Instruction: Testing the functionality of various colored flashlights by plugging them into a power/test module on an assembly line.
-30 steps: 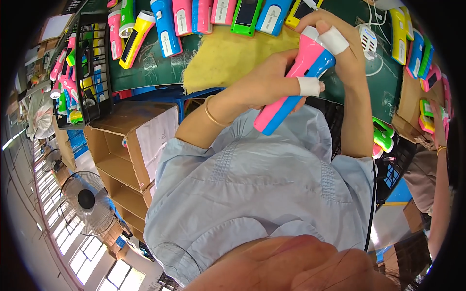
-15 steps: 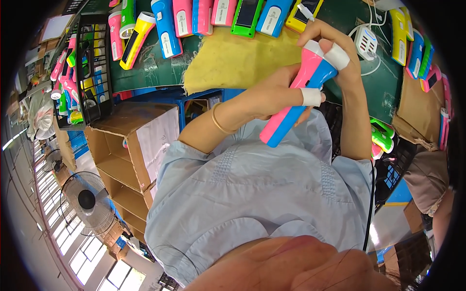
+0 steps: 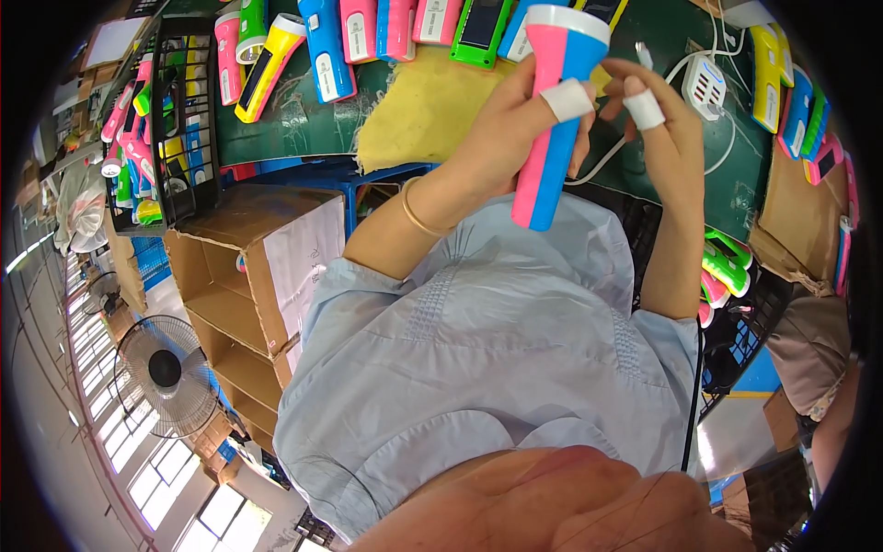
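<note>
My left hand (image 3: pixel 515 124) is wrapped round a pink and blue flashlight (image 3: pixel 549 170) with a white head. The flashlight stands nearly upright in front of my chest, head end up. White tape covers the thumb. My right hand (image 3: pixel 664 124), also taped at the thumb, is just right of the flashlight and apart from its head. A white cable plug (image 3: pixel 643 57) sticks up past its bent fingers and moves with the hand; the exact grip is hidden. Under this hand runs a white cable (image 3: pixel 602 166).
Several coloured flashlights, among them a green one (image 3: pixel 480 32), line the far side of the green table (image 3: pixel 303 120). A yellow cloth (image 3: pixel 405 120) lies there. A white multi-port charger (image 3: pixel 705 87) is at right. Left are a black crate (image 3: pixel 189 120) and cardboard shelves (image 3: pixel 221 262).
The flashlight has turned more upright and risen, now in my left hand alone. My right hand has come off it and moved right, the white plug moving along with it.
</note>
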{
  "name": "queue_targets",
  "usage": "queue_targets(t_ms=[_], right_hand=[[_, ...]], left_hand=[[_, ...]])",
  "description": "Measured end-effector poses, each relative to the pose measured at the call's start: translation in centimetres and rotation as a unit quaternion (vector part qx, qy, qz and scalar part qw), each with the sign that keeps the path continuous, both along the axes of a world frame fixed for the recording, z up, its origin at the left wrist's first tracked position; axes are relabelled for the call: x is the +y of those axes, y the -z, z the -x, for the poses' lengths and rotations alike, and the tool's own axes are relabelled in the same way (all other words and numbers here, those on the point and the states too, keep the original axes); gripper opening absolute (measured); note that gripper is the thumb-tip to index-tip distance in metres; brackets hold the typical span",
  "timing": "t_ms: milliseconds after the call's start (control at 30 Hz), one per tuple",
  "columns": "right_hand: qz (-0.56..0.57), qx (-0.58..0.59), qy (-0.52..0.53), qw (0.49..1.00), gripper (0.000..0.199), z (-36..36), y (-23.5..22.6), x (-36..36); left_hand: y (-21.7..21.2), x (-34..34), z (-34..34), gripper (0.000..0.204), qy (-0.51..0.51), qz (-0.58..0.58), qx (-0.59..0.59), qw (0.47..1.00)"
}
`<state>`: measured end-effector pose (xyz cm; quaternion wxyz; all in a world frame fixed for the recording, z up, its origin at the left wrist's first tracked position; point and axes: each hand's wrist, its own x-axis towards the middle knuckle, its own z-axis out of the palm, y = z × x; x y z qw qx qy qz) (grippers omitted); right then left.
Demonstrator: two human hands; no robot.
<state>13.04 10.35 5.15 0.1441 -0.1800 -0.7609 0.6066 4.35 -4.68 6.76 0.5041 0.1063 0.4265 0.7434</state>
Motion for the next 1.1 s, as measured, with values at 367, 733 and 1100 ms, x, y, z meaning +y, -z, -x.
queue_targets(t_ms=[367, 733, 1100], right_hand=[[-0.349, 0.006, 0.114, 0.93, 0.044, -1.4, -0.3, -5.0], [0.227, -0.029, -0.074, 0.971, 0.04, 0.2, 0.9, -2.9], [0.382, -0.011, 0.018, 0.924, 0.044, -0.5, 3.0, -0.5]], left_hand=[[1.8, 1.7, 2.1, 0.03, -0.14, -0.18, -0.066, 0.971], [0.1, 3.5, 1.7, 0.077, -0.173, -0.082, -0.045, 0.98], [2.2, 6.1, 4.9, 0.049, -0.16, -0.042, 0.163, 0.973]])
